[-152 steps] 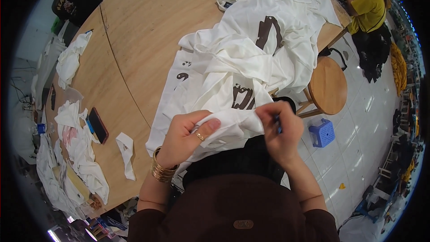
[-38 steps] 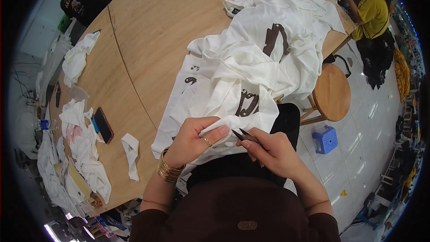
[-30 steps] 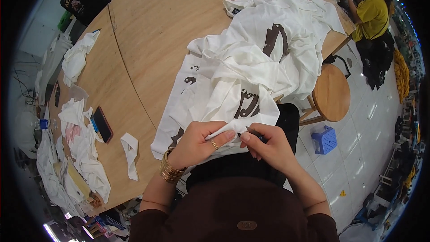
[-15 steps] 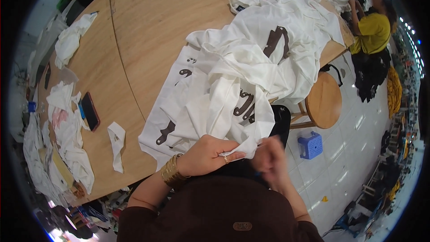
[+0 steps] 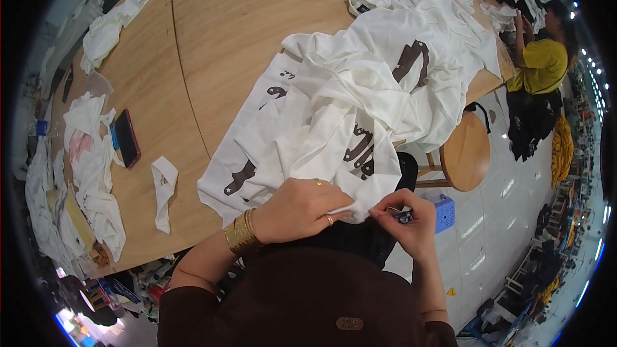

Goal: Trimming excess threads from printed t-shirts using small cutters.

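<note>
A white garment (image 5: 334, 83) with dark brown printed shapes lies bunched over the table edge and hangs toward my lap. My left hand (image 5: 302, 209), wearing gold bracelets and rings, is closed on the near edge of this cloth between thumb and fingers. Just to the right, my right hand (image 5: 414, 222) is closed, with its thumb and fingertips pinched together at the cloth's edge. Within its curled fingers sits a small dark and silvery thing (image 5: 403, 217), mostly covered, so its kind is unclear. Whether the fingertips grip cloth or a thread cannot be made out.
On the wooden table (image 5: 128, 212) lie a phone (image 5: 127, 139), a white fabric strip (image 5: 164, 193) and white cloth heaps (image 5: 96, 173). A round stool (image 5: 464, 157) and a blue plastic stool (image 5: 445, 213) stand to the right. A person in yellow (image 5: 545, 64) works at the far right.
My right hand, blurred before, has come in beside the cloth's edge with its fingertips pinched there. My left hand keeps its hold. The whole view has shifted slightly.
</note>
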A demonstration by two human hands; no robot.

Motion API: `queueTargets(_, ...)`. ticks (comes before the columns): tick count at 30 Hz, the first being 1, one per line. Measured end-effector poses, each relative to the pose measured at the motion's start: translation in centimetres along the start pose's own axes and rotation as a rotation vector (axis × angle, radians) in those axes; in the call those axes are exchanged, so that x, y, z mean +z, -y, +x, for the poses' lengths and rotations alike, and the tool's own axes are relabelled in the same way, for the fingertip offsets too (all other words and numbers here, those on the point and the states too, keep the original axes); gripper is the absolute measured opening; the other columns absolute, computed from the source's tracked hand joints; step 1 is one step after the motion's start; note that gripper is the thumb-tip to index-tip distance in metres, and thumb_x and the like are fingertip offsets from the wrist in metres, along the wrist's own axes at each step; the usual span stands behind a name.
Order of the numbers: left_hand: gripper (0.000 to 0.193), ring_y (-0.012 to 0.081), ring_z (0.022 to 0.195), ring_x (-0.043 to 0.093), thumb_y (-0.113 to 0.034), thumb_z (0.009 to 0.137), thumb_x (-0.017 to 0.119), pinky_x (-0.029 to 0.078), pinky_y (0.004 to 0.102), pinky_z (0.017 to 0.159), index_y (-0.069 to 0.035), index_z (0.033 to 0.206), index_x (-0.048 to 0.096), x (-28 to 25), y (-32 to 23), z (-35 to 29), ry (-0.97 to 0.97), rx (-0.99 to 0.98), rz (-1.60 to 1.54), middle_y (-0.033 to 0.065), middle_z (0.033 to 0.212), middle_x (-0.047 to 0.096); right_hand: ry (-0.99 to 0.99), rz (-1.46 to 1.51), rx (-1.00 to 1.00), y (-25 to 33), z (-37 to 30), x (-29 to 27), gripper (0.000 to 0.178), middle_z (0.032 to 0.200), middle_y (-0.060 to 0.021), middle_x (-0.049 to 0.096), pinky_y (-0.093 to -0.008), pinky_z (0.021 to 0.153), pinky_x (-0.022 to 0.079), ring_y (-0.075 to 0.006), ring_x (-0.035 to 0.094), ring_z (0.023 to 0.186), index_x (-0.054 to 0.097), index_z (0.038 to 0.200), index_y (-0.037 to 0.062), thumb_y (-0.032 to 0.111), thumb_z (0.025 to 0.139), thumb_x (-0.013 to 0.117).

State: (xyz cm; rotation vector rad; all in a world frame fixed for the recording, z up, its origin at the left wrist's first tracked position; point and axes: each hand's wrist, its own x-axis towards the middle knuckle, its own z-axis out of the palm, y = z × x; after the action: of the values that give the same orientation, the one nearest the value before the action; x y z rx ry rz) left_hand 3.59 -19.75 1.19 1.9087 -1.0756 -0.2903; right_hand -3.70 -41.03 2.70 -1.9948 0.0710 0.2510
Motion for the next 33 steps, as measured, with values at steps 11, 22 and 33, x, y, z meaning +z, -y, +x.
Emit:
queueTargets(11, 0.026, 0.0189, 0.058, 0.055, 0.0, 0.067, 0.064, 0.042, 0.0286, 0.049, -0.012, 0.09, 0.061, -2.5, 0.0, 0.0, -0.109, -0.066, 0.011, 0.0015, 0.071, 0.054, 0.139, 0.239, 0.013, 1.1, 3.4, 0.8, 0.021, 0.064, 0.0015, 0.056, -0.0211, 0.055, 0.039, -0.0043, 0.046, 0.059, 0.061, 0.085, 0.0025, 0.013, 0.071, 0.073)
queueTargets(22, 0.032, 0.026, 0.065, 0.061, 0.01, 0.058, 0.057, 0.047, 0.0277, 0.057, -0.003, 0.087, 0.053, -0.4, 1.1, 0.1, -0.581, 0.077, -0.053, 0.012, 0.077, 0.062, 0.122, -0.401, -0.55, 2.5, 1.8, 1.3, 0.025, 0.073, -0.0048, 0.055, -0.0267, 0.052, 0.041, -0.0171, 0.055, 0.059, 0.055, 0.092, 0.0084, 0.008, 0.07, 0.065)
queueTargets(33, 0.02, 0.0156, 0.083, 0.059, 0.013, 0.071, 0.046, 0.047, 0.0255, 0.074, -0.001, 0.084, 0.04, 1.0, -0.1, -0.4, -0.534, -0.143, -0.575, 0.018, 0.094, 0.061, 0.383, 0.58, 0.269, 5.0, 1.8, 1.5, 0.017, 0.062, -0.0078, 0.058, -0.0204, 0.048, 0.041, -0.0099, 0.053, 0.048, 0.052, 0.091, -0.0023, 0.014, 0.092, 0.046)
